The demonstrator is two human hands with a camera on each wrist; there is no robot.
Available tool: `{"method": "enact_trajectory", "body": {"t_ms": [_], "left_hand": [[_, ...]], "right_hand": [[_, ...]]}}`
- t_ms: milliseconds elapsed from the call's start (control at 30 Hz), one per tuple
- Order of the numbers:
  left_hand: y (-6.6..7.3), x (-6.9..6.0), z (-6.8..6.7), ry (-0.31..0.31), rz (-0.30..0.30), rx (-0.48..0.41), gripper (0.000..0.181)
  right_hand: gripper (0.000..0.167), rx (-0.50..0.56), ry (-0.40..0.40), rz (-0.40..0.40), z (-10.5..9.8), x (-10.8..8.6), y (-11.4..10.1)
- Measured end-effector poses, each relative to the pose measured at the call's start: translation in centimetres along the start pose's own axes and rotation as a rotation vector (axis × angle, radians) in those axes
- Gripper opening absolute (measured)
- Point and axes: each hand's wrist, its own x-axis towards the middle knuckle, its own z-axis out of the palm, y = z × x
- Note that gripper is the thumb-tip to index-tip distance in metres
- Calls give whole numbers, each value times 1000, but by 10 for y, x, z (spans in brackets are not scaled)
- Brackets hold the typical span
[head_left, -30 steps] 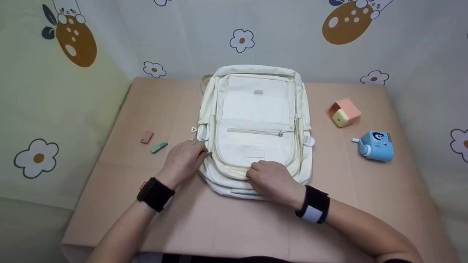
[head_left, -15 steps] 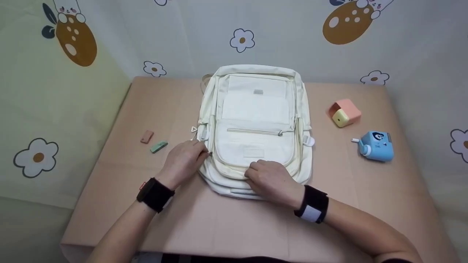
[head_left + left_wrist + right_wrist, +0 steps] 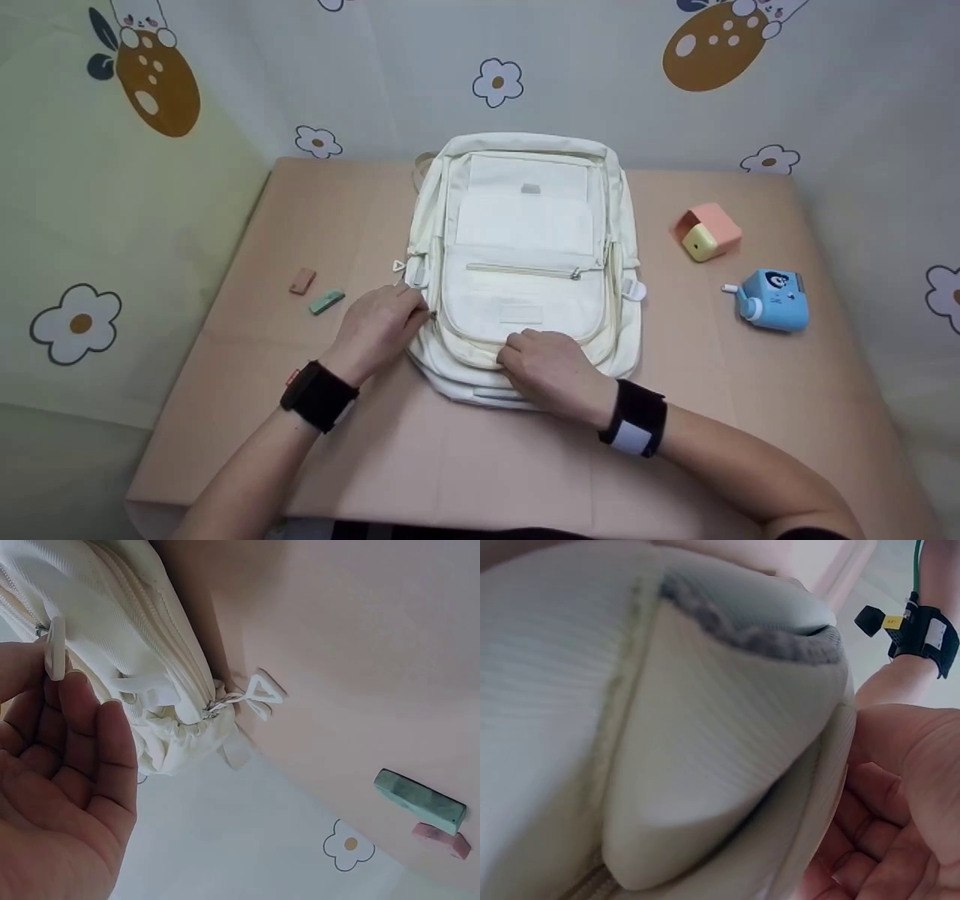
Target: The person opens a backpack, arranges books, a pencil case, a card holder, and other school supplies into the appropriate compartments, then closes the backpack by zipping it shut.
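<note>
A cream backpack [image 3: 525,225] lies on the table with its front pocket facing up. At its lower left side my left hand [image 3: 375,330] pinches a zipper pull; in the left wrist view the pale pull [image 3: 55,649] sits between thumb and forefinger of the left hand [image 3: 67,765]. My right hand [image 3: 559,375] grips the fabric at the front pocket's bottom edge. In the right wrist view the right hand [image 3: 892,825] has curled fingers against the backpack [image 3: 705,735], their tips partly hidden.
Left of the backpack lie a pink eraser [image 3: 302,281] and a green eraser [image 3: 327,301]. To its right stand a pink and yellow sharpener [image 3: 709,232] and a blue crank sharpener [image 3: 772,300]. A patterned cloth [image 3: 405,75] hangs behind the table [image 3: 360,465].
The right hand has shifted slightly left along the pocket's bottom edge. The left hand stays at the zipper pull, and the backpack has hardly moved.
</note>
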Motion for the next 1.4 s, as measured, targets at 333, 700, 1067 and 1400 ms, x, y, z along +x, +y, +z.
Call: {"method": "enact_trajectory", "body": {"t_ms": [333, 700, 1067, 1400], "left_hand": [[-9, 27, -10, -55, 16, 52, 7], [-19, 51, -5, -88, -69, 94, 9], [-21, 51, -5, -65, -60, 68, 10], [-22, 55, -7, -89, -73, 65, 9]], "right_hand": [[15, -1, -34, -5, 0, 1, -1], [16, -17, -51, -12, 2, -1, -2], [16, 7, -35, -9, 2, 0, 0], [16, 9, -43, -1, 1, -1, 0]]}}
